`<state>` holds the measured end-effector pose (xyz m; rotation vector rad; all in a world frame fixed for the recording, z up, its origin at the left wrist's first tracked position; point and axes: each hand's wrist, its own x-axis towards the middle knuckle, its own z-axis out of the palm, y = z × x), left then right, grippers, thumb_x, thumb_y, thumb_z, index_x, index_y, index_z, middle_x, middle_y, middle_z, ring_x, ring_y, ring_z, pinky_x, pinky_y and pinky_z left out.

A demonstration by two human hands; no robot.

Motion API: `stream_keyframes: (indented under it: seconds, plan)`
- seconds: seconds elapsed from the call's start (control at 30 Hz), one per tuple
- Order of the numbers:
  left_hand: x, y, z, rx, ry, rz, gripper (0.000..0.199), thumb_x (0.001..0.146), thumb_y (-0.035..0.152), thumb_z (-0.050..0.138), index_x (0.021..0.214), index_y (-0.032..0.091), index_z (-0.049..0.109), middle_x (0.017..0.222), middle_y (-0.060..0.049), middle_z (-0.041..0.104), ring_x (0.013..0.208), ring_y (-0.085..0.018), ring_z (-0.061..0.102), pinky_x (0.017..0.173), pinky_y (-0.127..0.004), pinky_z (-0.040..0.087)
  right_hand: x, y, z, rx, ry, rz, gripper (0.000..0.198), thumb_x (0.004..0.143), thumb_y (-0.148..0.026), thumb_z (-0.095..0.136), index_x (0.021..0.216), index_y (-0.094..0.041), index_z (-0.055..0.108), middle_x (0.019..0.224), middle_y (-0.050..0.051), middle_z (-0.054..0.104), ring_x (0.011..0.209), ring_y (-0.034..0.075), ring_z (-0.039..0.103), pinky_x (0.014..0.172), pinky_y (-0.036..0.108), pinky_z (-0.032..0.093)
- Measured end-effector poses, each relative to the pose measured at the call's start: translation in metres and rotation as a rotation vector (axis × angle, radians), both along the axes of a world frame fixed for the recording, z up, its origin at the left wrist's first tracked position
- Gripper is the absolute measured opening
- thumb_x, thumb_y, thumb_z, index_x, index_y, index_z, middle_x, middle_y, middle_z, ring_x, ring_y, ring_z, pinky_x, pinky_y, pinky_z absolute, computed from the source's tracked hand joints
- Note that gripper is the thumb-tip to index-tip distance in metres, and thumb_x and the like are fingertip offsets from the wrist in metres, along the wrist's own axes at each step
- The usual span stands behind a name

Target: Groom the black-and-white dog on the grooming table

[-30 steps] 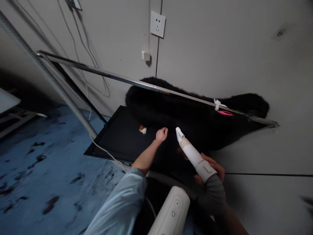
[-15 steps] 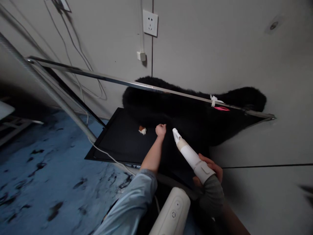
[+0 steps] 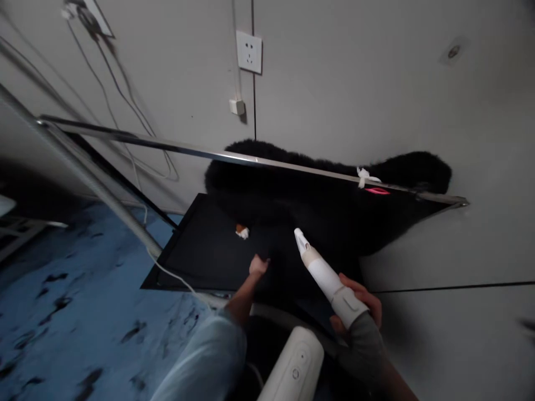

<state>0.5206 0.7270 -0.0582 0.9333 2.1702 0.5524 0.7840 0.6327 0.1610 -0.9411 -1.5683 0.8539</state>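
Against a pale grey wall (image 3: 355, 83), a black tabletop (image 3: 196, 250) is set above a blue, dark-blotched floor (image 3: 100, 295); its rear and right are covered by a black furry animal (image 3: 276, 192). Across the animal, as seen from the camera, a metal bar (image 3: 251, 160) is stretched, with a white tie (image 3: 364, 177) knotted around it and a pink loop (image 3: 377, 191) just below. A five-hole socket (image 3: 249, 53) is mounted on the wall. On the white rounded device (image 3: 295, 365) at the lower edge, two round marks are too small to be read.

By the right hand (image 3: 368, 301), a white tubular nozzle (image 3: 328, 277) joined to a grey hose (image 3: 368, 338) is firmly grasped, its slanted tip pointed towards the dark coat; contact cannot be judged. The left hand (image 3: 258, 265) is blurred, held over the tabletop's near part; whether it is clenched or anything is gripped cannot be told. Near it, a brown-and-white scrap (image 3: 242, 231) is seen on the tabletop.
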Motion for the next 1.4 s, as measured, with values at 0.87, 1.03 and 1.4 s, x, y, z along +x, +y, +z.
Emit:
stream_keyframes:
  seconds: [0.87,1.03,1.4]
  plan:
    - [-0.033,0.114,0.042,0.583,0.544,-0.362,0.035,0.099,0.025,0.046,0.124,0.010,0.064,0.122,-0.022,0.062,0.115,-0.030,0.060,0.098,-0.041,0.049,-0.024,-0.003,0.002,0.201,0.003,0.060,0.059,0.074,-0.011,0.069,0.125,-0.033,0.046,0.133,0.001,0.061,0.129,0.025,0.057,0.110,0.050,0.047]
    - [-0.061,0.108,0.035,0.522,0.539,-0.528,0.026,0.095,0.016,0.048,0.098,0.010,0.073,0.099,-0.018,0.069,0.097,-0.027,0.065,0.086,-0.038,0.054,-0.027,-0.008,0.006,0.127,-0.027,0.041,0.057,0.074,-0.012,0.069,0.123,-0.033,0.048,0.135,0.001,0.060,0.131,0.026,0.055,0.113,0.050,0.045]
    - [-0.041,-0.005,-0.033,0.252,0.354,-0.547,0.026,0.093,0.024,0.049,0.091,0.016,0.074,0.149,-0.015,0.050,0.143,-0.031,0.041,0.116,-0.044,0.037,-0.024,-0.014,0.001,0.099,-0.032,-0.001,0.056,0.072,-0.014,0.073,0.119,-0.030,0.048,0.133,0.008,0.061,0.130,0.031,0.057,0.108,0.058,0.046]
